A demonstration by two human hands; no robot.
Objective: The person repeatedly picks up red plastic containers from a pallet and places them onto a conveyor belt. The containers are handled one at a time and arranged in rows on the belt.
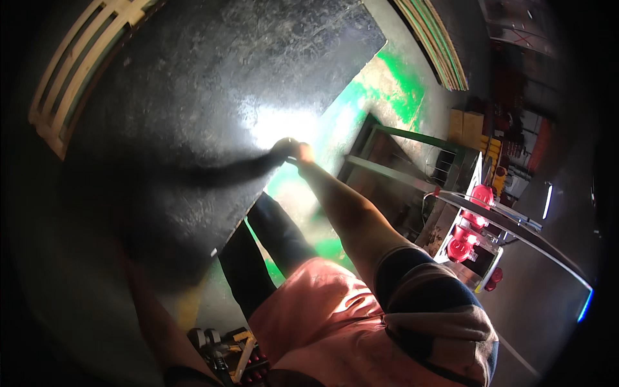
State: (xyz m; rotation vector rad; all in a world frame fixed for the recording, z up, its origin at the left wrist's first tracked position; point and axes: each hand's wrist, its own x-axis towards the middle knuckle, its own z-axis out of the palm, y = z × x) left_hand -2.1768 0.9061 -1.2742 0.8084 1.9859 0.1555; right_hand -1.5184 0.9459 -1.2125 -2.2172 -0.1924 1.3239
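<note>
A large dark grey sheet (213,77) with a scuffed, mottled surface fills the upper left and middle. My right arm reaches up to its near right edge. There my right hand (297,152) is closed on the edge, with fingers partly lost in strong glare. A long dark shadow stretches left from that hand across the sheet. On the lower left, my left forearm (155,316) runs up toward the sheet's shaded side. Darkness hides my left hand and its fingers.
A slatted wooden pallet (77,71) shows at the upper left, and stacked sheets (432,42) at the upper right. A metal-framed stand (387,161) and red round fittings (474,219) are on the right. Green patches (403,84) mark the floor. Tools (222,355) lie at the bottom left.
</note>
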